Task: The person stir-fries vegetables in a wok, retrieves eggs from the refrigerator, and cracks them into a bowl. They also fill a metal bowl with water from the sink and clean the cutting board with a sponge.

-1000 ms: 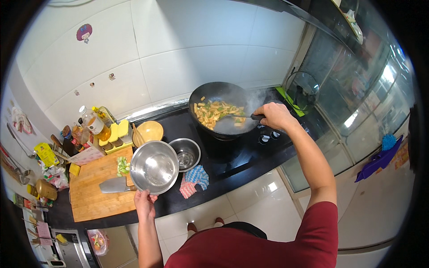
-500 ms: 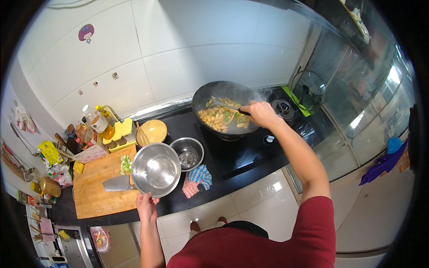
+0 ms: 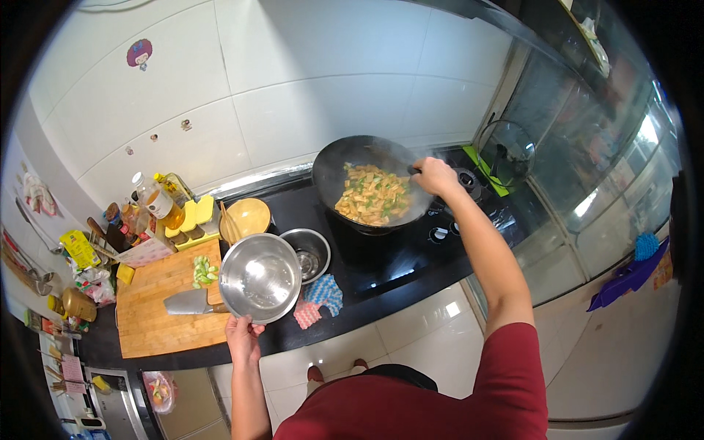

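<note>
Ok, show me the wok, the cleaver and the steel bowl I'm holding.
Wok (image 3: 330, 176): head view, on its bare inner wall.
Cleaver (image 3: 188, 302): head view, on its blade.
Steel bowl (image 3: 257, 282): head view, on its inside.

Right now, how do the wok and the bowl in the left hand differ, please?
Colour: the wok is black, the bowl shiny silver.
Size: the wok looks wider than the bowl.
Contents: the wok holds chopped food; the bowl shows only bare metal inside.
Support: the wok sits on the stove; the left hand grips the bowl's rim.
Shared: both are round and uncovered.
</note>
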`<action>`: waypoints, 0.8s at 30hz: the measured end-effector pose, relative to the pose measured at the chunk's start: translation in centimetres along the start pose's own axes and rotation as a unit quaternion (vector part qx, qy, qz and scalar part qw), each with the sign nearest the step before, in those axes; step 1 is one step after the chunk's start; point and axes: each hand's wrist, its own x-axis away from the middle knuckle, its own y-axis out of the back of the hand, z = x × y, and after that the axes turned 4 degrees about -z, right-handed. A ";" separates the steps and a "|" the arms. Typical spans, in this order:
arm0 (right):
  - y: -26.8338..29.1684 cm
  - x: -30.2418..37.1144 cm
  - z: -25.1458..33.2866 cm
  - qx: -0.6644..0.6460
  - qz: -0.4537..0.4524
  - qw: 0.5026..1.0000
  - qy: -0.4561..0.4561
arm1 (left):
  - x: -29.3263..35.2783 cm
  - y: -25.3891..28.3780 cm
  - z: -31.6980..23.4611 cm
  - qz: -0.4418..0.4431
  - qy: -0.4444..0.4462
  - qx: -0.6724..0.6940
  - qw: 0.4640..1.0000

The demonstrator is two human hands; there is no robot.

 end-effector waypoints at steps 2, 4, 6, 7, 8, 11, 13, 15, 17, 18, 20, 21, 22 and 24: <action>-0.5 0.1 1.9 -0.027 0.035 0.999 0.028 | 0.1 0.1 0.0 -0.002 0.001 -0.003 1.000; -0.9 0.6 2.9 -0.001 0.051 0.995 0.089 | 0.1 0.1 -0.1 0.003 -0.001 -0.002 1.000; 0.7 2.3 3.9 0.067 0.064 0.984 0.154 | 0.3 -0.2 -0.5 -0.007 -0.002 0.000 1.000; 1.8 3.1 4.2 0.098 0.069 0.977 0.177 | 0.4 -0.4 -0.7 -0.012 -0.003 0.003 1.000; 3.2 3.9 4.3 0.129 0.074 0.969 0.198 | 0.3 -0.5 -0.6 -0.011 -0.005 0.004 1.000; 7.8 6.5 4.7 0.126 0.067 0.973 0.182 | -0.2 -0.4 -0.6 -0.001 -0.011 0.003 1.000; 9.5 7.9 4.8 0.107 0.057 0.976 0.181 | -0.5 -0.3 -0.2 0.007 -0.015 -0.003 1.000; 10.5 9.0 5.7 0.083 0.095 0.972 0.201 | -0.5 -0.5 -0.4 0.000 -0.011 -0.008 1.000; 9.7 9.2 6.3 0.064 0.135 0.966 0.211 | -0.6 -0.9 -0.5 0.005 -0.010 -0.008 1.000; 8.5 9.3 6.1 0.079 0.115 0.966 0.220 | -0.8 -1.1 -0.3 0.013 -0.009 -0.007 1.000; 6.1 9.1 5.8 0.117 0.079 0.972 0.188 | -0.9 -1.4 0.0 0.020 -0.008 -0.007 1.000; 5.5 9.1 5.5 0.128 0.067 0.975 0.171 | -1.0 -1.6 0.1 0.022 -0.007 -0.009 1.000; 5.4 9.0 5.3 0.136 0.060 0.975 0.168 | -1.0 -1.5 0.1 0.021 -0.008 -0.010 1.000; 6.0 8.6 4.0 0.152 0.046 0.975 0.158 | -1.1 -1.2 0.1 0.038 -0.005 -0.004 0.999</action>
